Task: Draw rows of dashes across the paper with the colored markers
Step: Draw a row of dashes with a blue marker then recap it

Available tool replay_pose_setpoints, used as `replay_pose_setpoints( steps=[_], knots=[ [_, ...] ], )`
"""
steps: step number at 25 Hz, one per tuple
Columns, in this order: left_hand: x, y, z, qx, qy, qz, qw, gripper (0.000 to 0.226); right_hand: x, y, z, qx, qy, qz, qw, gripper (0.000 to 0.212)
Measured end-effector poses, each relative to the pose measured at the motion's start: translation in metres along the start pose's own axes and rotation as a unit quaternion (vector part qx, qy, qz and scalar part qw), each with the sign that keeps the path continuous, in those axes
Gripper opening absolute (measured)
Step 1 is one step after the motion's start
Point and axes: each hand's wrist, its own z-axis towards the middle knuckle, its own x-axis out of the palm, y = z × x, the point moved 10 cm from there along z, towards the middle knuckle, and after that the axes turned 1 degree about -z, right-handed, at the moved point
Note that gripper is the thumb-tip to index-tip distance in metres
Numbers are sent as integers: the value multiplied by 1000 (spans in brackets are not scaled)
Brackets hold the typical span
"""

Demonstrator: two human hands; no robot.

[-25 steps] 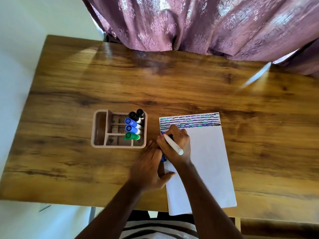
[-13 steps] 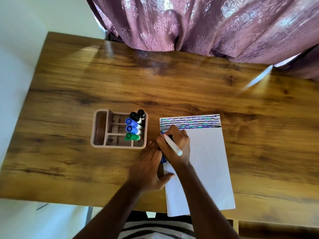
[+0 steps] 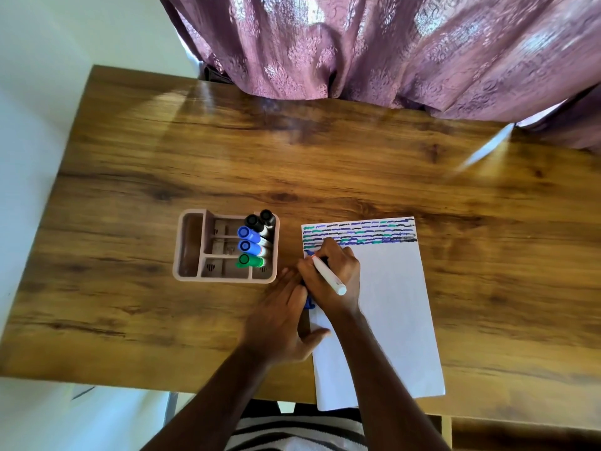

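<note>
A white sheet of paper [image 3: 393, 307] lies on the wooden table [image 3: 227, 157], with several rows of blue, green and black dashes along its top edge. My right hand [image 3: 335, 275] grips a white marker [image 3: 328, 276] whose blue tip touches the paper's left edge just below the rows. My left hand [image 3: 283, 320] rests flat on the table beside the sheet, its thumb on the paper. A blue cap [image 3: 309, 302] peeks out between the two hands.
A pink organizer tray [image 3: 192, 245] stands left of the paper, holding black, blue and green markers [image 3: 252, 242]. A purple curtain [image 3: 390, 50] hangs over the table's far edge. The near table edge runs just below my forearms.
Both hands hold the same pose on the paper. The camera has tilted slightly, shifting the whole scene in view.
</note>
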Motion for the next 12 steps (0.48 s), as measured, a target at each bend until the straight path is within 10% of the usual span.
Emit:
replay_pose_setpoints(
  steps=[12],
  knots=[
    [-6, -3, 2, 8, -10, -9, 1000, 79, -3, 0, 0, -5, -8, 4, 1000, 29]
  ],
)
